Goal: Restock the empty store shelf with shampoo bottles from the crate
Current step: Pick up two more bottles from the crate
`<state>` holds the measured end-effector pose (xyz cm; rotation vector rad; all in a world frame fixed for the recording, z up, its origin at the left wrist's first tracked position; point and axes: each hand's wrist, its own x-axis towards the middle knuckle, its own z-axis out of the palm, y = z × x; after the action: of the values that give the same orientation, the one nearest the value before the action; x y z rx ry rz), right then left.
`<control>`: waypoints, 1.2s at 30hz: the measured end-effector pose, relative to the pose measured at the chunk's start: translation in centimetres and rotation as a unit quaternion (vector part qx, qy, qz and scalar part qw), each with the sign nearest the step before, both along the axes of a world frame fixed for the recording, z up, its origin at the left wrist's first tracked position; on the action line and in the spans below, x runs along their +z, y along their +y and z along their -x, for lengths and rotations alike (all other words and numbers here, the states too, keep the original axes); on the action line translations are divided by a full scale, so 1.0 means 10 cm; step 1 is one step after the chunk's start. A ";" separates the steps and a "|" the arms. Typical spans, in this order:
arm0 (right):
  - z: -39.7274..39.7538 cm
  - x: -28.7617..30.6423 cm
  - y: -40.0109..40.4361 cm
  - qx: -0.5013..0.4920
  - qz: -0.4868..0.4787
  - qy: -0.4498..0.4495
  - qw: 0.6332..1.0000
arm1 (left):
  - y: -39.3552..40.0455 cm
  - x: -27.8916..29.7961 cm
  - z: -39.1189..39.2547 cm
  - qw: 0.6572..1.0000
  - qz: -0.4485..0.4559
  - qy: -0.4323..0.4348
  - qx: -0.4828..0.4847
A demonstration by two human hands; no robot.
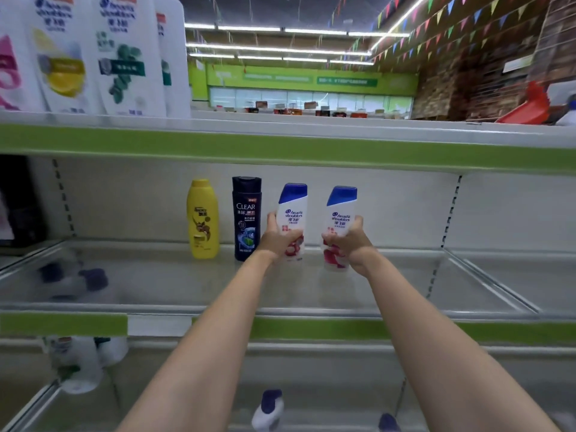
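Right now both your arms reach into the middle shelf (311,285), each hand wrapped around a white Head & Shoulders shampoo bottle with a blue cap. Your left hand (277,240) grips the lower half of the left bottle (293,213), thumb up along its left edge and fingers curled across the red label. Your right hand (350,244) grips the right bottle (339,219) the same way, fingers closed over its lower front. Both bottles stand upright, near each other but apart; whether their bases touch the shelf floor is hard to tell.

Just left of your left hand stands a dark Clear shampoo bottle (247,218), upright on the shelf, and beside that, a little apart, a yellow shampoo bottle (202,219). The four form a row toward the back of the shelf.

On the upper shelf (280,141), at the left, large white Head & Shoulders bottles (93,54) stand close together. Blurred white bottles with dark caps (268,410) show on the shelf below. Coloured bunting (452,23) hangs from the ceiling in the background.
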<state>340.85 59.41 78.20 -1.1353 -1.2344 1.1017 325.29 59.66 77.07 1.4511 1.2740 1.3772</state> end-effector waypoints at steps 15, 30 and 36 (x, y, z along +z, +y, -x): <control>0.03 -0.14 0.36 0.032 -0.026 -0.055 0.998 | 0.34 -0.11 0.08 0.999 0.025 0.001 -0.045; -0.11 -0.02 -0.28 -0.026 0.042 -0.299 0.953 | -0.40 0.15 -0.02 0.972 0.120 0.202 0.019; -0.12 0.09 -0.96 -0.030 -0.030 -0.412 0.910 | -1.13 0.18 -0.16 0.934 0.035 0.346 0.081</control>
<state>342.03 49.85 79.05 -1.6547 -1.8352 0.5121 326.92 48.41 78.86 1.8990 1.8905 0.9147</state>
